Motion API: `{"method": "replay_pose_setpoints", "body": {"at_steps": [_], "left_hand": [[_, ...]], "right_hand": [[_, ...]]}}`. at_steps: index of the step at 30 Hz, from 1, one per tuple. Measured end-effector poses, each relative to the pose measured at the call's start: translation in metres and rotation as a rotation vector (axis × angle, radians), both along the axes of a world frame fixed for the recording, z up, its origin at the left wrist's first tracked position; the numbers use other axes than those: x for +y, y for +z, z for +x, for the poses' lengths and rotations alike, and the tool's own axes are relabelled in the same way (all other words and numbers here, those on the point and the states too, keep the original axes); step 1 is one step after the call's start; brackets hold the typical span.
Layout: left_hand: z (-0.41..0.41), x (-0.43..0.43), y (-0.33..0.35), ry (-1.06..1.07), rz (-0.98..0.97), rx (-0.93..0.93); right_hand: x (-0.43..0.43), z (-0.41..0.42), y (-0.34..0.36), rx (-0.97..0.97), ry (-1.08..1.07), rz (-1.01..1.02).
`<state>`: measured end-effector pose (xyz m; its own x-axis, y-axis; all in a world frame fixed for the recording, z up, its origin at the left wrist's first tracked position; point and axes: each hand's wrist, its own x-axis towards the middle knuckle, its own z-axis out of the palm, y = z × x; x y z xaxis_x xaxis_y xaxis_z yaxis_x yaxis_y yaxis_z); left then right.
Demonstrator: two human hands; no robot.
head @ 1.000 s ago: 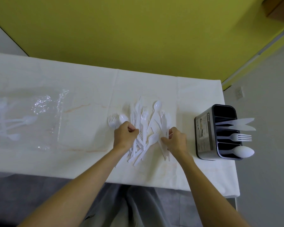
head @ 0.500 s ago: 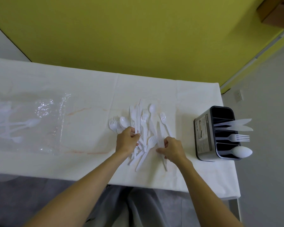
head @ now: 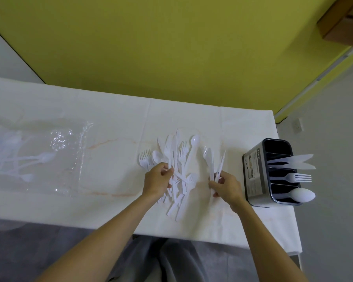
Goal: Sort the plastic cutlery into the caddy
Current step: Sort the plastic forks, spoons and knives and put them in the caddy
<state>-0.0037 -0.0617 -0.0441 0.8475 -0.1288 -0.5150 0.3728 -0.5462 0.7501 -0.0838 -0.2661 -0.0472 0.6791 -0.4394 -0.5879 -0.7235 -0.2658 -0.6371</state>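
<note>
The right hand [head: 225,185] is pinched shut on a few white pieces [head: 214,163], pulled a little clear of the pile [head: 176,165]; one looks like a fork and another a knife, though white on white cloth makes that hard to be sure of. The left hand [head: 158,180] sits curled at the pile's near left edge, fingers closed on handles there. The pile lies mid-table [head: 114,110], handles mostly pointing toward the person. The caddy [head: 257,174] stands at the right end, near the right hand, with knives [head: 293,161] in one slot, a fork [head: 298,177] in the next and a spoon [head: 300,195] in the nearest; the farthest slot seems empty.

The step in hand appears to be picking out a batch. To do it well, the right hand should hold one kind only, handles aligned, then drop them handle-first into the matching slot. The left should pin the pile so nothing drags along. A bag [head: 39,159] of more cutlery waits at far left
</note>
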Motion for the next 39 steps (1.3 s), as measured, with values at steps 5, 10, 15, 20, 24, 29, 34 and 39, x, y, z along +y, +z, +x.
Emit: {"method": "replay_pose_setpoints", "body": {"at_steps": [5, 10, 15, 20, 24, 29, 34, 39], "left_hand": [[0.0, 0.018, -0.007, 0.082, 0.056, -0.076], [0.002, 0.014, -0.012, 0.041, 0.27, -0.269], [0.014, 0.003, -0.017, -0.399, 0.486, -0.488], [0.022, 0.012, -0.023, -0.379, 0.603, -0.564], [0.04, 0.012, -0.02, -0.31, 0.637, -0.595], [0.071, -0.004, -0.017, -0.238, 0.772, -0.47], [0.084, -0.009, -0.022, -0.263, 0.812, -0.293], [0.091, -0.011, -0.024, -0.133, 0.665, -0.042]], "right_hand": [[0.0, 0.003, -0.001, -0.061, -0.058, 0.115], [0.009, 0.011, 0.002, -0.118, -0.093, 0.143], [0.016, 0.017, 0.0, -0.131, -0.097, 0.144], [0.021, 0.019, 0.0, -0.126, -0.089, 0.161], [0.023, 0.02, -0.001, -0.135, -0.091, 0.163], [0.022, 0.027, -0.003, -0.138, -0.09, 0.115], [0.023, 0.034, -0.003, -0.141, -0.077, 0.098], [0.022, 0.035, -0.003, -0.144, -0.072, 0.092]]}}
